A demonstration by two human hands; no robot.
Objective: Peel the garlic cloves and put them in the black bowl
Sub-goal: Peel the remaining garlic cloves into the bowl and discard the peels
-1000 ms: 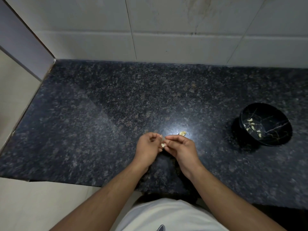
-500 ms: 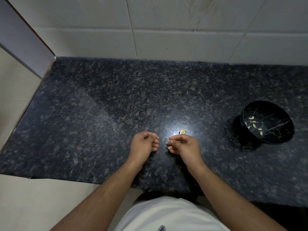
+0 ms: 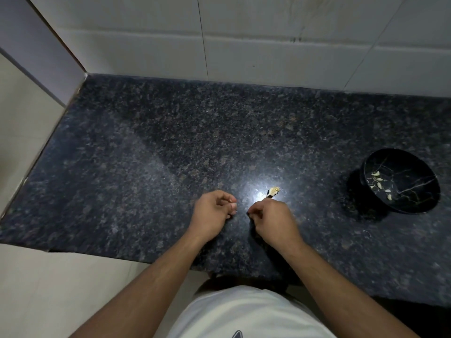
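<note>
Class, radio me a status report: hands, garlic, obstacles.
Left hand and right hand curled, apart; contents hidden. Peeled cloves in black bowl. Garlic scrap on counter. Path to bowl unobstructed.

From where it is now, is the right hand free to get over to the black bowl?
Probably yes. The right hand and the black bowl are on the same side, with only bare granite countertop between them. The bowl's mouth is open and holds a few peeled cloves.
</note>
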